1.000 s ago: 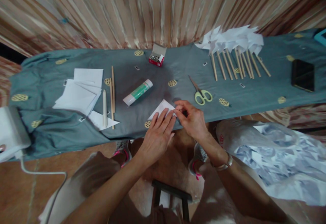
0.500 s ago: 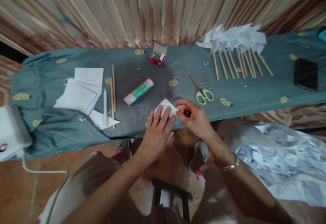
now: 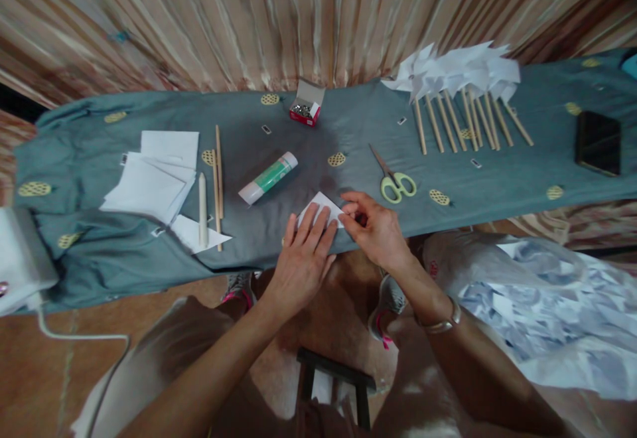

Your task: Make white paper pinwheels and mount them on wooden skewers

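Observation:
A small folded white paper (image 3: 324, 204) lies near the front edge of the board covered in grey-blue cloth (image 3: 298, 152). My left hand (image 3: 303, 257) lies flat on the paper with its fingers stretched out. My right hand (image 3: 375, 229) sits at the paper's right edge, fingertips pinched on the fold. A green and white glue stick (image 3: 269, 178) lies just left of the paper. Green-handled scissors (image 3: 394, 179) lie to the right.
A stack of white paper squares (image 3: 152, 176) and wooden sticks (image 3: 217, 166) lie at the left. A red box of pins (image 3: 304, 111) stands at the back. Finished paper pinwheels on sticks (image 3: 462, 93) and a dark phone (image 3: 598, 143) lie at the right. Paper scraps fill a bag (image 3: 537, 305).
Both hands stayed on the folded paper and shifted slightly left. The right fingers worked along its right edge. The view drifted a little.

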A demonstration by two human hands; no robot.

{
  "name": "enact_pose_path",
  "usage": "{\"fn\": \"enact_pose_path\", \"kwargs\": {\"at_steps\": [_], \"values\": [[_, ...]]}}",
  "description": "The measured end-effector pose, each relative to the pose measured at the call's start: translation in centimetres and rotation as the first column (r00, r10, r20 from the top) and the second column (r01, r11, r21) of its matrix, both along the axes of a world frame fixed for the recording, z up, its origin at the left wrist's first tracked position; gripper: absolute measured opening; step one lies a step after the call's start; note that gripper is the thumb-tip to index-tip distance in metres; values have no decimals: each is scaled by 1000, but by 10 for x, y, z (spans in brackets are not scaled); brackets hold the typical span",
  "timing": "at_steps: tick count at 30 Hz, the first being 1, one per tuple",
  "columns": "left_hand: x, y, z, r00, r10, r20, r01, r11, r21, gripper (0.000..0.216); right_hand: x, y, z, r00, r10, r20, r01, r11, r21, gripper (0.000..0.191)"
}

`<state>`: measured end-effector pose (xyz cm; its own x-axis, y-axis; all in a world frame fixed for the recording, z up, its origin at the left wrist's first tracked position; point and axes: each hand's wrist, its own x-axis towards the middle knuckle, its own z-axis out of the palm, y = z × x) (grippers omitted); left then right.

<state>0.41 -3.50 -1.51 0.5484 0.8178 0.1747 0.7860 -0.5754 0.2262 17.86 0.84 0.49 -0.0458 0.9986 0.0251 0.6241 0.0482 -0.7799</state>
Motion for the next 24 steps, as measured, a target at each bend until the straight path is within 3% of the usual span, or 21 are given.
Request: {"fn": "enact_pose_path", "kwargs": {"at_steps": [24], "values": [[1, 2, 0, 999, 1, -40, -1, 1000, -12, 60, -3, -1, -5, 999, -26, 48, 23, 998, 50, 31]]}}
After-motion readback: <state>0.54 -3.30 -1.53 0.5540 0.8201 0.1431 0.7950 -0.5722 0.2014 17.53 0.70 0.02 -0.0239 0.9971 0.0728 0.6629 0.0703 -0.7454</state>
